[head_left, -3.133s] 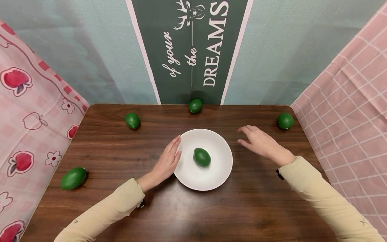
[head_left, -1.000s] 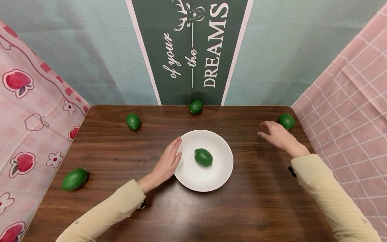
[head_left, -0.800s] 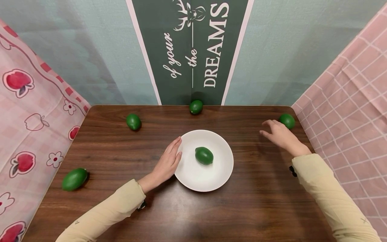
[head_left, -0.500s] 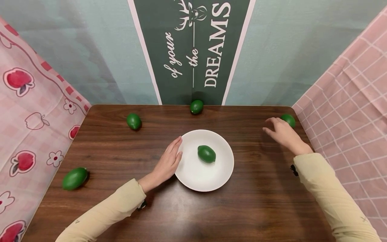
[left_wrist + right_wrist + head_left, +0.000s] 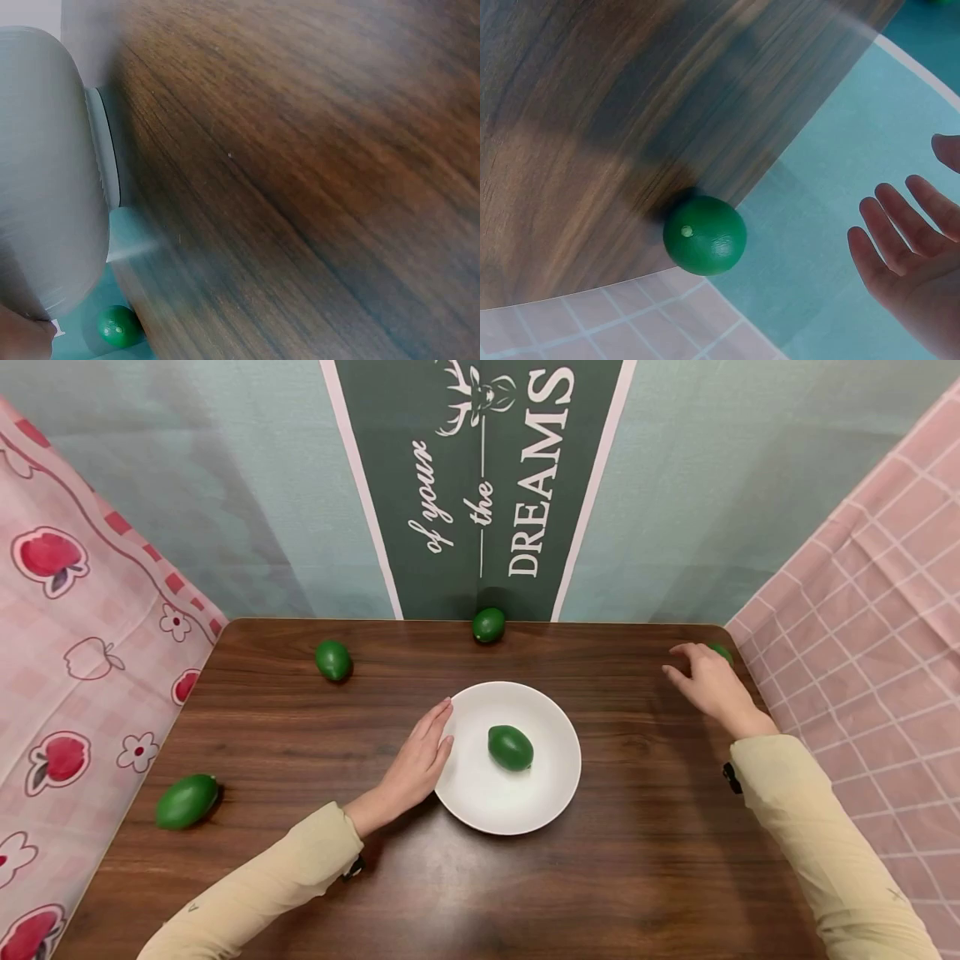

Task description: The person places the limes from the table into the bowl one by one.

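Observation:
A white bowl [image 5: 551, 793] stands mid-table with one green lime [image 5: 511, 748] lying in it. Against the bowl's left rim rests my left hand [image 5: 411, 766], its fingers straight. Over the far right corner my right hand [image 5: 712, 685] hovers with loosely bent fingers and holds nothing. Just beyond it lies another lime [image 5: 705, 235], mostly hidden behind the hand in the head view; the right wrist view shows a gap between that lime and my fingers.
More limes lie on the brown wooden table [image 5: 630, 860]: one at the left edge [image 5: 187, 802], one at the back left [image 5: 333, 660], one at the back middle [image 5: 489, 625]. Curtains [image 5: 870, 627] hang close along the sides and back.
My right hand has moved right and away from me, from beside the bowl to the corner lime, covering most of it. The lime in the bowl has shifted slightly. My left hand stays put.

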The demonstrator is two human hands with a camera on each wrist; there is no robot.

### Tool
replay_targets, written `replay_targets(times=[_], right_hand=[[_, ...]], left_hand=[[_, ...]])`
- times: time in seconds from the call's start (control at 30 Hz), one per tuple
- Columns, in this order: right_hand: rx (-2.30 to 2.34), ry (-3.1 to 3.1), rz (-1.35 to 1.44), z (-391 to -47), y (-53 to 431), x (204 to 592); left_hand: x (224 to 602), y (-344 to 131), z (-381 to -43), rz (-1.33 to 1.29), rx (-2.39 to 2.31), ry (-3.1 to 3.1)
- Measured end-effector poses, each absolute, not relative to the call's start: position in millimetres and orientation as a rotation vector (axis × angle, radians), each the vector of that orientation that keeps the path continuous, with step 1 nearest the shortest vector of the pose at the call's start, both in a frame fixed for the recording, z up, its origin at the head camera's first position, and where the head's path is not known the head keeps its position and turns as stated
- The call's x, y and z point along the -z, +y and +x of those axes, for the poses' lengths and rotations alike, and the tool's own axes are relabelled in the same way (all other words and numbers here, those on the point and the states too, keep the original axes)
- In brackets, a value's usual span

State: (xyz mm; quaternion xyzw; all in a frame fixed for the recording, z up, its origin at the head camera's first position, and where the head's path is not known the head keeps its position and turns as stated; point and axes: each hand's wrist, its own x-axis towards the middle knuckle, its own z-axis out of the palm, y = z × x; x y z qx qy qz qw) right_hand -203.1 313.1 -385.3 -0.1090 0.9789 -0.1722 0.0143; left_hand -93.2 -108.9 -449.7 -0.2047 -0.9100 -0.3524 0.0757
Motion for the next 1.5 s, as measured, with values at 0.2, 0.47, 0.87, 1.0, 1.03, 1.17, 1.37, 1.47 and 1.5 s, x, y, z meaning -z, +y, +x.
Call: replay_targets(times=[0.2, 0.47, 0.87, 1.0, 1.03, 1.17, 1.37, 1.47, 1.5], right_hand=[[0.586, 3.091, -0.294, -208.1, 318.1, 388.3], [0.651, 3.146, -0.202, -217.0, 327.5, 394.4], [0.729, 3.233, 0.000, -230.9, 346.6, 407.9], [0.746, 3.232, 0.058, -234.7, 351.8, 410.7], [0.749, 3.229, 0.068, -235.6, 353.2, 411.7], [0.754, 3.213, 0.107, -238.2, 358.8, 416.5], [0.738, 3.207, 0.143, -240.1, 365.2, 422.3], [0.724, 3.200, 0.163, -242.0, 366.7, 424.2], [0.719, 3.199, 0.170, -242.8, 367.2, 425.0]], left_hand=[[450.5, -109.1, -93.3, -0.615, 1.051, -2.726], [450.0, -109.4, -93.0, -0.610, 1.050, -2.727], [450.9, -109.5, -94.1, -0.609, 1.049, -2.731], [451.5, -109.4, -94.3, -0.605, 1.046, -2.734], [451.6, -109.5, -94.3, -0.605, 1.048, -2.733], [451.6, -109.3, -94.6, -0.608, 1.041, -2.734], [450.2, -108.9, -95.1, -0.614, 1.039, -2.733], [449.6, -109.0, -95.1, -0.611, 1.037, -2.733], [449.5, -109.0, -95.2, -0.610, 1.037, -2.734]])
